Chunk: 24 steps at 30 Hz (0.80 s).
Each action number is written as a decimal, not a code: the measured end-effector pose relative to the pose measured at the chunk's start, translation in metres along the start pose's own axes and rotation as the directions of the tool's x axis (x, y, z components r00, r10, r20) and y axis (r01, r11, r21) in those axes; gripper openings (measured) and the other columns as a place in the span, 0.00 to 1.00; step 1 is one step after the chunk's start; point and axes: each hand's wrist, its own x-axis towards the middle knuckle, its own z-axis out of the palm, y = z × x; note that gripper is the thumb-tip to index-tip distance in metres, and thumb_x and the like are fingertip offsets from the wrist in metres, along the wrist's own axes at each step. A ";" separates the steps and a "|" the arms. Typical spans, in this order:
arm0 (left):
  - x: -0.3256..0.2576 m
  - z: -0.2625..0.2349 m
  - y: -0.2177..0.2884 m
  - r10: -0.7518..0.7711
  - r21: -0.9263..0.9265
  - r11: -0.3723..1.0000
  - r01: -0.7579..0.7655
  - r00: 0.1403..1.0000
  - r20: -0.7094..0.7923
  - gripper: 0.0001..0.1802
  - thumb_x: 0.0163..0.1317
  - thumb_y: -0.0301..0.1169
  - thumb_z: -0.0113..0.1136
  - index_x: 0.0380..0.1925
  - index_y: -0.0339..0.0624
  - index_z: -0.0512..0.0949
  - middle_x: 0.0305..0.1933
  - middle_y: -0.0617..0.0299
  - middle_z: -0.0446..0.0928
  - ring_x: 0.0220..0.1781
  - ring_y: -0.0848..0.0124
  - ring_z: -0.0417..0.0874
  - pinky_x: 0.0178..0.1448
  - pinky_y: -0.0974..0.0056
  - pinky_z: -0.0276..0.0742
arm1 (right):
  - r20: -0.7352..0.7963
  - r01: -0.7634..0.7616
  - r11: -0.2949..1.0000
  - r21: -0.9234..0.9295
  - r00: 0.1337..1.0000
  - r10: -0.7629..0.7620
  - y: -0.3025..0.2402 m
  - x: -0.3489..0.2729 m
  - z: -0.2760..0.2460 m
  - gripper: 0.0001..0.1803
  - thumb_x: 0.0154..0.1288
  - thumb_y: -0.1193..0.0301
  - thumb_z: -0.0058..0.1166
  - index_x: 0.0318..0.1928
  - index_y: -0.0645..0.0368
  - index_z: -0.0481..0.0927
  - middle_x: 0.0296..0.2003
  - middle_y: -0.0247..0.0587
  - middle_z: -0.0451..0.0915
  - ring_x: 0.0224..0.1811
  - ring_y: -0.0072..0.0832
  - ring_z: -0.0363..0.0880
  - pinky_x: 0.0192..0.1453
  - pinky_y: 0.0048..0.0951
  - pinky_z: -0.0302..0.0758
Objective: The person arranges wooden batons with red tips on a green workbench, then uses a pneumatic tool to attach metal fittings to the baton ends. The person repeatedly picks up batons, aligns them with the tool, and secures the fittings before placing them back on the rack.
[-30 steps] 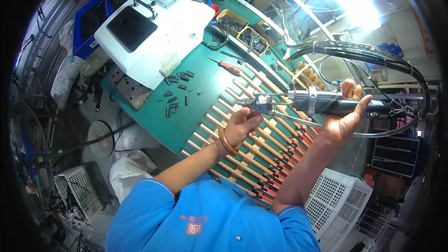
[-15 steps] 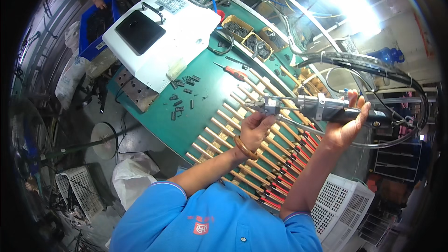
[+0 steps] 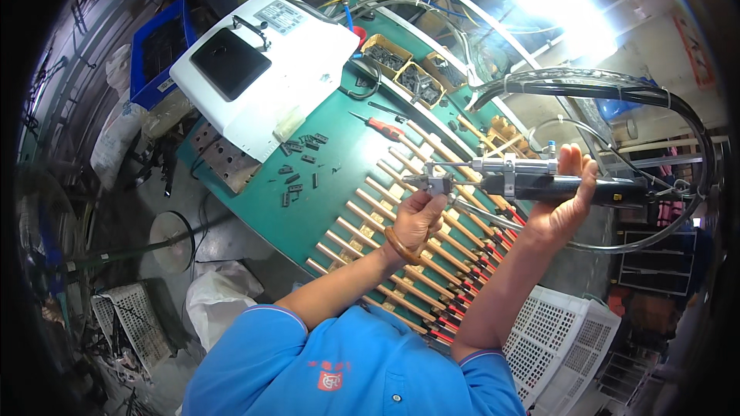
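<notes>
A long black-and-silver power screwdriver [image 3: 532, 187] with hoses at its back end is held level above the table by both my hands. At its metal nose block, my left hand [image 3: 418, 219] is closed, thumb and fingers pinching the part; a bracelet circles that wrist. My right hand [image 3: 561, 208] wraps the black body from below, its fingers pointing up on the far side. Beneath the tool, a row of wooden rods [image 3: 368, 227] with red and black ends lies slanted on wooden holders. The nose tip is over the far rods; whether it touches one cannot be made out.
A white machine [image 3: 308, 54] stands on the green table [image 3: 270, 212]. Small black parts [image 3: 293, 177] and a red-handled screwdriver [image 3: 383, 128] lie nearby. Boxes of black parts [image 3: 418, 81] sit farther back. Thick hoses [image 3: 617, 92] arch at right; a white crate [image 3: 563, 339] stands below.
The power screwdriver has turned slightly, its rear end now a little lower in view. My right hand has shifted a little left; my left hand keeps its hold on the nose.
</notes>
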 end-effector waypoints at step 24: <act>-0.002 0.026 -0.025 0.207 0.096 0.972 -0.214 0.975 0.080 0.08 0.59 0.27 0.63 0.39 0.39 0.80 0.29 0.72 0.78 0.26 0.85 0.70 0.29 0.76 0.64 | 0.237 -0.145 0.982 0.120 0.965 0.113 -0.023 0.037 -0.025 0.30 0.62 0.68 0.51 0.62 0.65 0.59 0.56 0.47 0.71 0.58 0.31 0.73 0.50 0.30 0.77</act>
